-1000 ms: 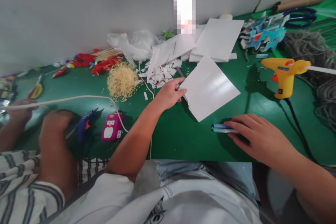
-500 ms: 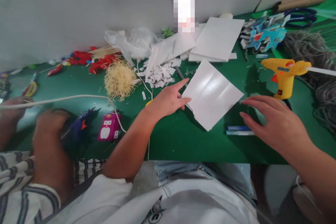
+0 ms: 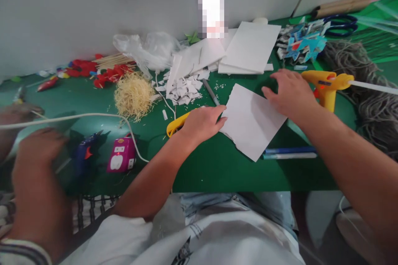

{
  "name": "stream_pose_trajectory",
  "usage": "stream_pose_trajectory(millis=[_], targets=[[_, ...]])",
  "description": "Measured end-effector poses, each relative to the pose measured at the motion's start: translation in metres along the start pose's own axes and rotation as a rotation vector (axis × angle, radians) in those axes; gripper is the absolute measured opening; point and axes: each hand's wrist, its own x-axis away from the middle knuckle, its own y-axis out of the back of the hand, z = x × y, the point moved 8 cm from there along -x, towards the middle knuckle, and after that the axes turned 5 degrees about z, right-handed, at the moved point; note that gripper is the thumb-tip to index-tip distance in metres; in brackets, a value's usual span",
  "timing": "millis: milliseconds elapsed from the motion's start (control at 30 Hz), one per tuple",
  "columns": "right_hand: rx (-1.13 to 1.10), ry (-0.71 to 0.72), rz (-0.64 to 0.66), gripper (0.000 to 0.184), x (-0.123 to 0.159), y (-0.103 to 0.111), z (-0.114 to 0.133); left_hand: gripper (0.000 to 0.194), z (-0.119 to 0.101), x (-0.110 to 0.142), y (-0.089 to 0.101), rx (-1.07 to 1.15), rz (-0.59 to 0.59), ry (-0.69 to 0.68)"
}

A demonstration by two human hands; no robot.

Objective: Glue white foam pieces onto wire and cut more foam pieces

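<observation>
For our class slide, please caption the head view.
Left hand at the rough edge of a white board, right hand beside a yellow glue gun.

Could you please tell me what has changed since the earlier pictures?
The right hand has let go of the two pens, now lying on the table, and moved away from the person to the white sheet's far right edge. The sheet has shifted slightly right and nearer the person. The left hand stays at its left edge; the glue gun looks unmoved.
</observation>
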Motion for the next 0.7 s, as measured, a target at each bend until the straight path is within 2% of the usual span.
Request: stream_pose_trajectory(millis=[100,200,500,700], targets=[[-0.013,-0.040,0.017,0.057,-0.036,0.002,-0.004,0.037,-0.005,-0.002,-0.004,-0.043,-0.006,-0.046],[0.005,0.023,0.089,0.061,-0.047,-0.004,-0.004,0.035,-0.006,-0.003,-0.008,-0.066,-0.014,-0.079],[0.041,0.152,0.094,0.056,0.002,-0.009,-0.018,0.032,-0.001,-0.003,-0.006,-0.086,-0.038,-0.077],[0.038,0.182,0.051,0.046,0.002,-0.006,-0.019,0.034,-0.001,-0.004,-0.006,-0.091,-0.045,-0.077]])
